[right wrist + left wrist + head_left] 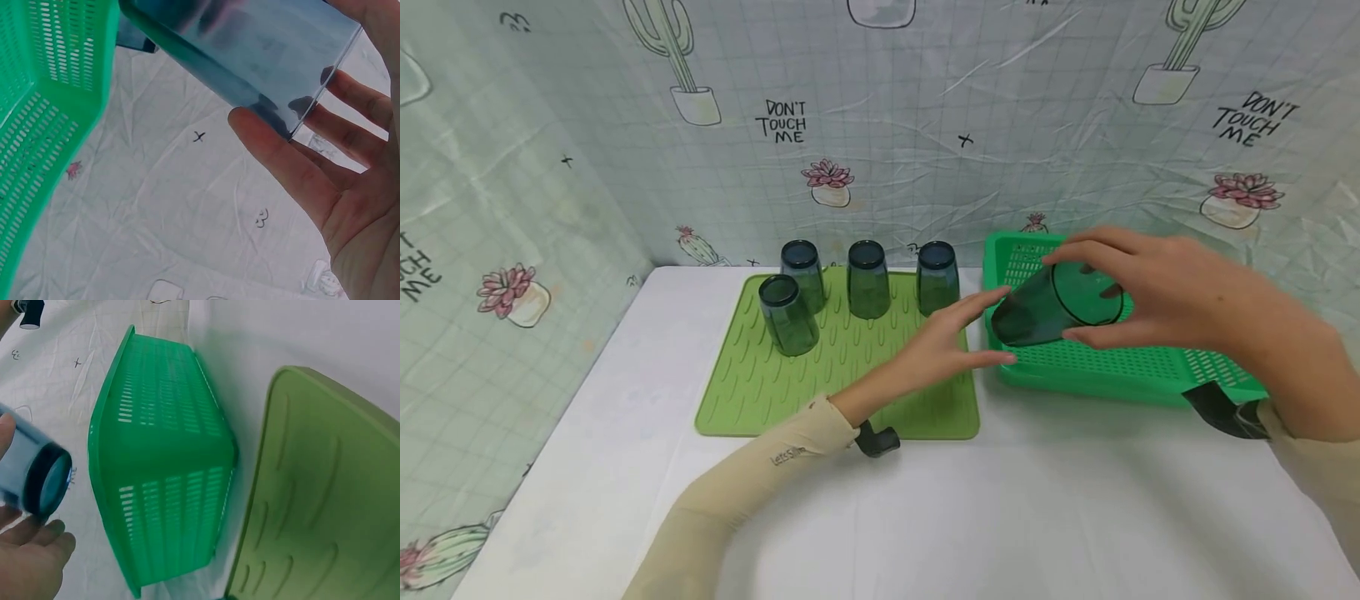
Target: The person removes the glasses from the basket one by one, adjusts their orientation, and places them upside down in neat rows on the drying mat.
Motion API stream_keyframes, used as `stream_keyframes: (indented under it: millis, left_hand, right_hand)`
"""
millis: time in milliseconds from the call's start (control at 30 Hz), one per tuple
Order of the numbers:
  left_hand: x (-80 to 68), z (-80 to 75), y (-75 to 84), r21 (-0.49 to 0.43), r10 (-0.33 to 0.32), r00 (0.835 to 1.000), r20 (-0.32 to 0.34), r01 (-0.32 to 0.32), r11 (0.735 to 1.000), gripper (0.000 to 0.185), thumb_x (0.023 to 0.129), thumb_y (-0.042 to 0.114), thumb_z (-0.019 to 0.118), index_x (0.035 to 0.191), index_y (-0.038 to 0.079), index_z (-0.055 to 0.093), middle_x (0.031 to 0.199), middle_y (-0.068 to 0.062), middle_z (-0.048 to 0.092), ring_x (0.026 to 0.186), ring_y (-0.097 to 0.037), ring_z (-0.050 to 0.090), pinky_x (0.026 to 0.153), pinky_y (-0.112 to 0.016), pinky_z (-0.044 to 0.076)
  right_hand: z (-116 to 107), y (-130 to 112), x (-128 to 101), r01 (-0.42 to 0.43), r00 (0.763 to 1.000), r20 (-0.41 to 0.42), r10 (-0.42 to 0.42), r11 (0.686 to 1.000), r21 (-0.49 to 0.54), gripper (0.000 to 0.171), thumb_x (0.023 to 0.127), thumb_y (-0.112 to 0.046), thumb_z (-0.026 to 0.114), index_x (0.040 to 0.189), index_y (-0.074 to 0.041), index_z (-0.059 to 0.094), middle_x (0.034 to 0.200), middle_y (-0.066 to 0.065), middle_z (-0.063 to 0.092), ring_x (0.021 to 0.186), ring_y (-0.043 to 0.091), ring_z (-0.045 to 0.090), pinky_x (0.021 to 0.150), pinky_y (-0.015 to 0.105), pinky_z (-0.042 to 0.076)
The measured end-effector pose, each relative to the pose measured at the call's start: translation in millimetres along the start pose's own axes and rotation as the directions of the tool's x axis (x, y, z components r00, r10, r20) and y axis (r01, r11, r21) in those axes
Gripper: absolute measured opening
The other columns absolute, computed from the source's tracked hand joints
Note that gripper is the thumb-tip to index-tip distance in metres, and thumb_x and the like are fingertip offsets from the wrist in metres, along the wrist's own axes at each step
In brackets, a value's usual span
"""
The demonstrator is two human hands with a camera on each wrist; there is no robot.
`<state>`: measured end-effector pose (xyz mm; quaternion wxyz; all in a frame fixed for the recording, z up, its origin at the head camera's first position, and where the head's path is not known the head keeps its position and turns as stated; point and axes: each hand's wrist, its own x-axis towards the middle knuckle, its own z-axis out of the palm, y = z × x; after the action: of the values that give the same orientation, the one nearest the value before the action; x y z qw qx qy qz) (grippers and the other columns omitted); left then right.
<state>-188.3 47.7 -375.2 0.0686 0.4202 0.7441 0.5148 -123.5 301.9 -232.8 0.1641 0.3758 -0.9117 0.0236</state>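
My right hand (1063,293) grips a dark blue-green glass (1037,315) near its rim, holding it tilted on its side above the left end of the green slotted basket (1120,371). In the right wrist view its thumb (275,156) lies under the glass (250,50). My left hand (994,329) reaches in from the left with straight fingers, open around the glass's base. In the left wrist view the palm (31,562) is just below the glass (31,478). I cannot tell whether it touches.
Several matching glasses stand upside down on the green ribbed mat (850,375): one in front (788,315) and three in a back row (868,279). The basket (162,456) sits right of the mat on the white table (1000,517). Printed cloth walls close in the back and left.
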Motion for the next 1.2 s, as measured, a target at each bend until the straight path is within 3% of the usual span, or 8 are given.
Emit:
stream_keyframes:
  millis: [233, 433, 567, 667, 767, 933, 1067, 1200]
  left_hand:
    - [16.9, 8.8, -0.8, -0.138, 0.028, 0.999, -0.020, -0.031, 0.990, 0.070, 0.096, 0.014, 0.073, 0.156, 0.009, 0.038, 0.156, -0.007, 0.044, 0.143, -0.010, 0.042, 0.115, -0.019, 0.035]
    - [19.8, 11.5, -0.1, -0.203, 0.038, 0.998, -0.041, -0.046, 0.978, 0.067, 0.097, 0.006, 0.070, 0.154, 0.005, 0.036, 0.152, -0.013, 0.044, 0.141, -0.015, 0.044, 0.114, -0.020, 0.037]
    - [19.3, 12.9, 2.0, -0.231, 0.039, 0.993, -0.114, -0.065, 0.971, 0.062, 0.094, 0.002, 0.072, 0.148, 0.004, 0.042, 0.143, -0.015, 0.045, 0.129, -0.018, 0.051, 0.105, -0.023, 0.047]
    - [19.8, 13.0, 1.3, -0.222, 0.053, 0.980, -0.194, -0.096, 0.970, 0.060, 0.090, 0.000, 0.077, 0.143, 0.003, 0.048, 0.135, -0.014, 0.046, 0.119, -0.018, 0.053, 0.094, -0.025, 0.054]
    - [21.5, 10.8, 1.9, -0.203, 0.067, 0.965, -0.255, -0.121, 0.972, 0.060, 0.085, -0.001, 0.081, 0.139, 0.002, 0.053, 0.129, -0.014, 0.046, 0.115, -0.018, 0.052, 0.092, -0.026, 0.056]
    - [26.7, 6.5, 7.2, -0.140, 0.110, 0.949, -0.295, -0.157, 0.978, 0.060, 0.079, -0.001, 0.086, 0.134, -0.001, 0.060, 0.120, -0.014, 0.046, 0.112, -0.020, 0.051, 0.101, -0.024, 0.051]
    - [28.4, 5.0, 12.5, 0.001, 0.217, 0.923, -0.318, -0.228, 0.974, 0.059, 0.075, 0.001, 0.089, 0.128, -0.001, 0.065, 0.119, -0.014, 0.050, 0.112, -0.020, 0.052, 0.103, -0.021, 0.048]
    - [28.3, 3.1, 23.7, 0.153, 0.361, 0.880, -0.309, -0.329, 0.932, 0.053, 0.073, 0.004, 0.091, 0.122, 0.001, 0.069, 0.124, -0.012, 0.055, 0.121, -0.020, 0.052, 0.105, -0.022, 0.045]
  right_hand:
    - [-2, 4, 1, 0.002, 1.000, -0.020, -0.001, 1.000, 0.026, 0.083, 0.065, -0.044, 0.095, 0.134, -0.014, 0.060, 0.129, 0.004, 0.061, 0.067, 0.012, 0.070, 0.062, 0.044, 0.061]
    - [-3, 8, -2, -0.070, 0.997, 0.021, 0.068, 0.995, 0.068, 0.084, 0.065, -0.035, 0.096, 0.138, -0.017, 0.058, 0.132, 0.001, 0.059, 0.075, 0.012, 0.072, 0.066, 0.045, 0.061]
    - [-4, 13, -4, -0.142, 0.987, 0.092, 0.131, 0.983, 0.117, 0.084, 0.069, -0.028, 0.095, 0.141, -0.017, 0.054, 0.138, 0.003, 0.056, 0.092, 0.022, 0.072, 0.073, 0.052, 0.059]
    - [-1, 17, -7, -0.165, 0.980, 0.132, 0.148, 0.978, 0.128, 0.084, 0.072, -0.025, 0.094, 0.143, -0.016, 0.052, 0.143, 0.006, 0.052, 0.106, 0.031, 0.067, 0.079, 0.057, 0.057]
    - [3, 20, -8, -0.159, 0.978, 0.160, 0.136, 0.977, 0.139, 0.086, 0.072, -0.021, 0.094, 0.145, -0.015, 0.049, 0.148, 0.009, 0.047, 0.122, 0.036, 0.056, 0.089, 0.061, 0.052]
    - [11, 22, -5, -0.098, 0.986, 0.152, 0.072, 0.980, 0.172, 0.093, 0.070, -0.016, 0.095, 0.149, -0.009, 0.045, 0.150, 0.014, 0.044, 0.134, 0.039, 0.041, 0.100, 0.061, 0.042]
    - [16, 19, -1, -0.147, 0.972, 0.208, 0.114, 0.977, 0.152, 0.096, 0.075, -0.026, 0.092, 0.154, -0.008, 0.040, 0.154, 0.015, 0.041, 0.138, 0.041, 0.037, 0.104, 0.064, 0.040]
    - [18, 14, 3, -0.244, 0.932, 0.301, 0.203, 0.964, 0.107, 0.095, 0.080, -0.038, 0.088, 0.156, -0.008, 0.038, 0.157, 0.014, 0.038, 0.141, 0.040, 0.035, 0.105, 0.063, 0.041]
